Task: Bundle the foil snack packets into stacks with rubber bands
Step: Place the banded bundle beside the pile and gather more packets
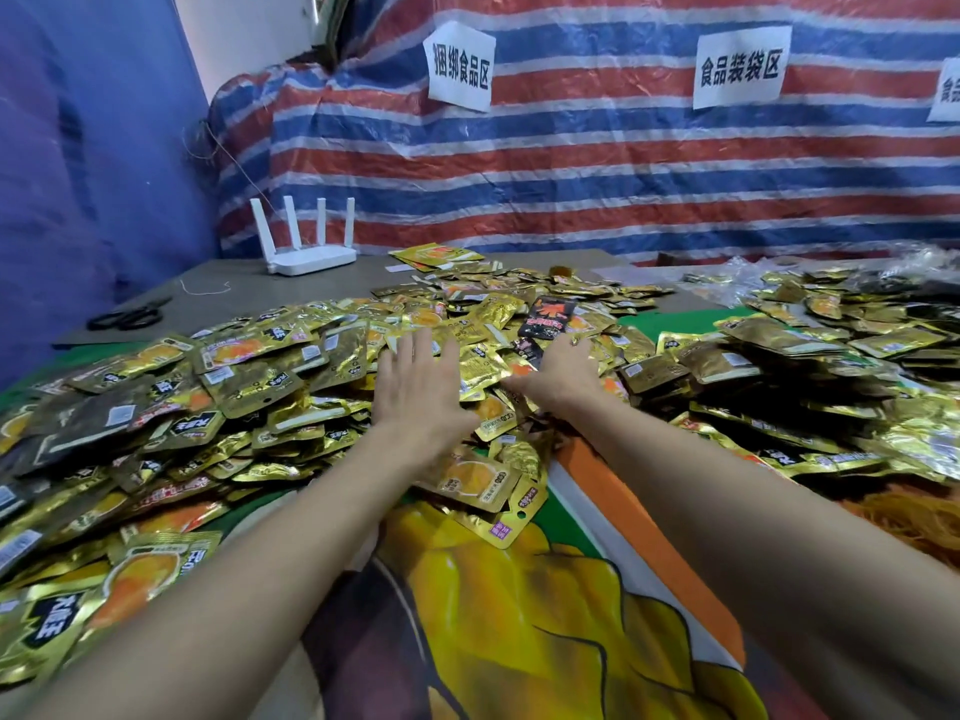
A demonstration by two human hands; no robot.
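Note:
A wide heap of gold foil snack packets [270, 376] covers the table from the left edge to the right. My left hand [415, 381] lies flat on the heap near its middle, fingers straight and spread. My right hand [563, 374] rests beside it on the packets, fingers stretched forward, holding nothing. One black and red packet [545, 317] lies just beyond my right fingertips. A mound of orange rubber bands [914, 522] sits at the right edge, partly cut off.
A printed yellow, green and orange cloth [519, 605] covers the near table. Black scissors [130, 317] and a white router [306, 252] lie at the back left. Clear plastic bags [753, 272] sit at the back right. A striped tarp [571, 163] with paper signs hangs behind.

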